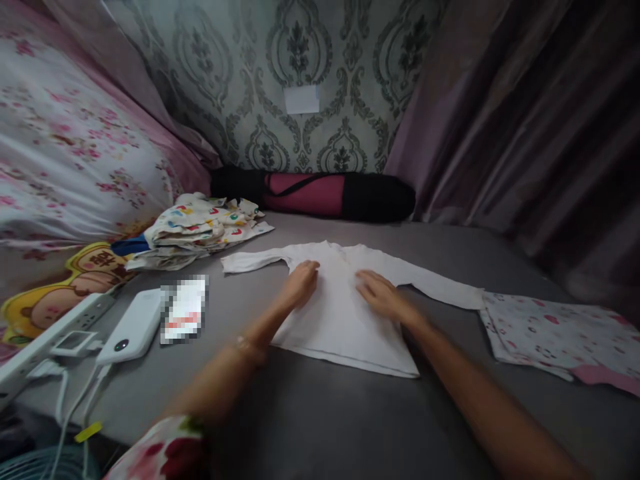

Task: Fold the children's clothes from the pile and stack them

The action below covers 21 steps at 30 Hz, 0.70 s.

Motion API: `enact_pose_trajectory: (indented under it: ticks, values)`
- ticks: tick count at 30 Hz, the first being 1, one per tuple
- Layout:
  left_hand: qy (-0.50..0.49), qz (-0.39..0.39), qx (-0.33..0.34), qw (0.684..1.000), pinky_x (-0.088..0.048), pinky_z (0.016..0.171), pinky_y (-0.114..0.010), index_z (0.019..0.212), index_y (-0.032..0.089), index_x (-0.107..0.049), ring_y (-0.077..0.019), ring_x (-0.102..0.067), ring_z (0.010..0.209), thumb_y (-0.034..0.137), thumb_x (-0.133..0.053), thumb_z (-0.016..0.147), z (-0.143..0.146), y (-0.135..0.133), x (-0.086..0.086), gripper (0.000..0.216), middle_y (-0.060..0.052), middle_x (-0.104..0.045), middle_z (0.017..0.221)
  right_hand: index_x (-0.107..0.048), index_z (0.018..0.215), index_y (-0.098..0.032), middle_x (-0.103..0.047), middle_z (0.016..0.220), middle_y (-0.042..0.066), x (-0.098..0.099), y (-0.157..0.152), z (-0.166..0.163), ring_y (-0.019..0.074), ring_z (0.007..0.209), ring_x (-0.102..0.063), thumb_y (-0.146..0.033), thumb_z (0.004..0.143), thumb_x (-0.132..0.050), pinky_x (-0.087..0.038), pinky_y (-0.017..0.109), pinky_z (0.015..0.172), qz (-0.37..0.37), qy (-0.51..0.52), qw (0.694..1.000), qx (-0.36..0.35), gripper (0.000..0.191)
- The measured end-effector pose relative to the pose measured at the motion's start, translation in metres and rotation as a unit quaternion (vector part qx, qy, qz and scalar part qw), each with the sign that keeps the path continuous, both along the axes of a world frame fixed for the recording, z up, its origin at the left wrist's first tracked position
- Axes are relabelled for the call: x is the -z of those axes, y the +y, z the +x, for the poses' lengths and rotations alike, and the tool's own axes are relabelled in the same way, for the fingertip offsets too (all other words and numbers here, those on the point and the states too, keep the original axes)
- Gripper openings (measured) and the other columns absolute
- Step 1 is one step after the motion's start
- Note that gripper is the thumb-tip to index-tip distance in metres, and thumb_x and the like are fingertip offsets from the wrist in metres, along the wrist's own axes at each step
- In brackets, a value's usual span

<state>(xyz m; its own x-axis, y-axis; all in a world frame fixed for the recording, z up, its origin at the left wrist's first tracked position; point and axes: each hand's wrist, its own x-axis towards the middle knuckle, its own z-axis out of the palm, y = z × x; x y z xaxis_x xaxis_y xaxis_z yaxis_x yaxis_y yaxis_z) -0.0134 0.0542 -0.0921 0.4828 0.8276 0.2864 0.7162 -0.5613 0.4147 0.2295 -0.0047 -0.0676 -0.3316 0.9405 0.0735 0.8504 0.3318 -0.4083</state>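
Note:
A small white long-sleeved shirt [336, 320] lies spread out on the grey bed surface [320, 427], its neckline away from me and its sleeves stretched to both sides. On the left part of its chest rests my left hand [303, 281], fingers extended forward. My right hand [377, 292] lies over the right part, fingers spread and pointing inward. Neither hand grasps the fabric. The right sleeve's cuff reaches a folded white cloth with pink print [555, 333].
Crumpled patterned clothes [200, 227] are heaped at the back left. A white power bank [133, 327], a blurred-out white item [185, 310] and a power strip [55, 340] with cables lie at left. Along the wall is a black and maroon bag [310, 193].

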Motion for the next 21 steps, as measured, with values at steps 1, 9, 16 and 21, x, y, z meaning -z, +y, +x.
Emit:
enact_pose_trajectory:
  ticks: [1,9,16,21]
  values:
    - [0.017,0.009,-0.027,0.999,-0.042,0.098,-0.040,0.120,0.012,-0.054,-0.0221,-0.054,0.114,0.015,-0.035,0.092,0.007,0.014,0.008,0.035,-0.015,-0.060,0.120,-0.051,0.130,-0.016,-0.050,0.138,0.013,0.010,0.021,-0.007,0.0233,0.129,-0.042,-0.032,0.095,-0.032,-0.029,0.042,0.109,0.015,-0.016,0.999,0.042,0.042]
    - [0.163,0.015,-0.052,0.985,-0.021,0.113,-0.050,0.142,0.009,-0.035,-0.0319,-0.025,0.141,0.049,-0.025,0.097,0.015,0.039,0.044,0.061,-0.021,-0.032,0.150,-0.028,0.147,-0.012,-0.018,0.156,0.015,0.047,0.044,-0.018,0.0264,0.144,-0.012,-0.046,0.098,-0.023,-0.008,0.051,0.115,0.013,-0.099,0.993,0.057,0.060]
    - [0.183,0.034,0.051,0.981,-0.013,0.116,-0.045,0.145,0.014,-0.032,-0.0251,-0.017,0.144,0.048,-0.023,0.098,-0.008,0.026,0.036,0.059,-0.015,-0.024,0.155,-0.029,0.148,-0.017,-0.016,0.157,0.012,0.031,-0.051,-0.023,0.0231,0.144,-0.011,-0.041,0.098,-0.031,-0.005,0.049,0.117,0.006,-0.085,0.989,-0.125,0.055]
    - [0.216,-0.002,0.130,0.968,-0.012,0.117,-0.042,0.149,0.016,-0.025,-0.0226,-0.015,0.145,0.050,-0.021,0.098,-0.055,-0.004,0.027,0.061,-0.013,-0.021,0.156,-0.023,0.150,-0.022,-0.013,0.158,0.007,0.007,-0.113,-0.014,0.0200,0.145,-0.007,-0.039,0.097,-0.036,-0.001,0.045,0.118,-0.101,-0.014,0.976,-0.192,0.057]
